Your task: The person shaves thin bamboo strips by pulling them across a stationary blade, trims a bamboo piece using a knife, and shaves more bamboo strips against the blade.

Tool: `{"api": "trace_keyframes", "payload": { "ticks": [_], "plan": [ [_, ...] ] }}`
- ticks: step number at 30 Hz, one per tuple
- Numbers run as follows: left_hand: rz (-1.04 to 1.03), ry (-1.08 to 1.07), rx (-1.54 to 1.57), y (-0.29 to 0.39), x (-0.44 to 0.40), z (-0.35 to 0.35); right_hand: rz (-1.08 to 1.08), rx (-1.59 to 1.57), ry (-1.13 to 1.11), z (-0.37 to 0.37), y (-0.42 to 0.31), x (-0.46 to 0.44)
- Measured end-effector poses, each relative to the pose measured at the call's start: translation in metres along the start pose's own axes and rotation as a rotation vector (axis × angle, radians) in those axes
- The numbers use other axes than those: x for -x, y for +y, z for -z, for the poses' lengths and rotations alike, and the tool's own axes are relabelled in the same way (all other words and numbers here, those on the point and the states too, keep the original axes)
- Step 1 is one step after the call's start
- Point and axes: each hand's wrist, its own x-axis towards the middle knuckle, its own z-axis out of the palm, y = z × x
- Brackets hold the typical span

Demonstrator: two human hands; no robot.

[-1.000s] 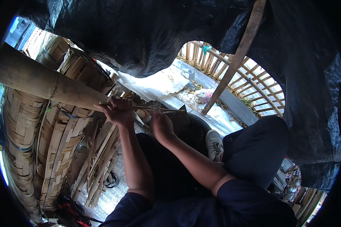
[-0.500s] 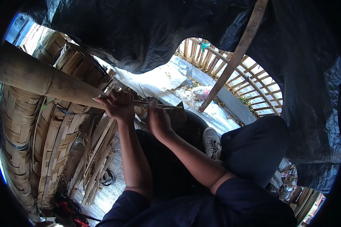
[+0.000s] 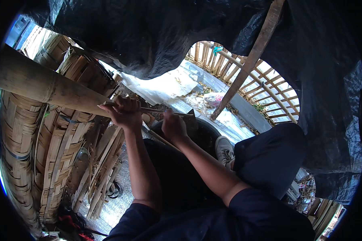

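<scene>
A thick bamboo pole (image 3: 64,89) slants in from the upper left, its near end at my left hand (image 3: 125,112). That hand is closed around a thin bamboo strip (image 3: 153,111), which stretches right past the pole's end. My right hand (image 3: 174,126) is curled shut just below the strip's right part; what it grips is hidden and blurred. A slim pale rod (image 3: 161,137) runs from near my left wrist down toward my right forearm. Close to the strip's right tip stands a dark, pointed flat piece (image 3: 191,119).
Woven bamboo panels (image 3: 20,136) and loose split slats (image 3: 104,172) line the left side. A dark round tub rim (image 3: 213,129) lies beyond my hands, near my shoe (image 3: 224,149). Black plastic sheeting (image 3: 149,36) hangs overhead; a wooden post (image 3: 249,60) crosses before a bamboo fence (image 3: 265,90).
My right hand has moved right and slightly down along the strip, away from my left hand. The pale rod now shows more. My left hand has hardly moved.
</scene>
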Motion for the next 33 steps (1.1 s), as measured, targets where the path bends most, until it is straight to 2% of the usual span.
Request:
{"api": "trace_keyframes", "payload": {
  "ticks": [2, 5, 8, 11, 14, 16, 17, 19, 20, 24, 25, 29, 32, 33],
  "plan": [
    [-0.019, 0.021, -0.018, 0.005, 0.001, 0.009, -0.013, 0.095, 0.062, -0.034, 0.063, -0.008],
    [-0.017, 0.056, 0.032, 0.008, 0.002, 0.017, -0.010, 0.035, 0.056, -0.031, 0.078, -0.016],
    [-0.004, -0.025, 0.065, 0.004, 0.000, 0.008, 0.005, -0.009, -0.025, 0.003, -0.001, 0.000],
    [-0.013, 0.112, 0.019, 0.001, 0.000, 0.003, 0.040, -0.066, -0.091, 0.007, -0.024, 0.008],
    [-0.065, 0.085, -0.037, 0.006, -0.002, 0.010, -0.063, 0.097, -0.063, -0.019, 0.040, -0.004],
    [-0.045, 0.162, -0.001, 0.010, 0.000, 0.015, -0.148, 0.099, -0.031, -0.032, 0.104, -0.001],
    [-0.049, 0.158, -0.003, 0.010, 0.000, 0.013, -0.144, 0.097, -0.027, -0.036, 0.107, 0.000],
    [-0.010, 0.037, 0.039, 0.003, -0.001, 0.007, -0.095, 0.101, 0.015, -0.031, 0.098, 0.001],
    [-0.004, 0.043, 0.037, 0.002, -0.001, 0.007, -0.040, 0.072, -0.015, -0.038, 0.087, -0.003],
    [-0.010, 0.212, 0.001, 0.002, -0.002, 0.004, 0.032, -0.001, -0.120, 0.013, -0.019, 0.002],
    [-0.009, 0.180, 0.017, 0.002, -0.001, 0.005, 0.032, -0.001, -0.117, 0.008, -0.007, 0.001],
    [-0.022, 0.135, 0.047, 0.011, -0.002, 0.029, -0.197, 0.116, -0.108, -0.019, 0.088, -0.006],
    [-0.014, 0.143, 0.044, 0.007, 0.000, 0.011, -0.202, 0.142, -0.184, -0.028, 0.101, -0.016],
    [-0.013, 0.144, 0.044, 0.007, -0.003, 0.009, -0.072, 0.088, -0.101, -0.026, 0.074, -0.014]
  ]
}}
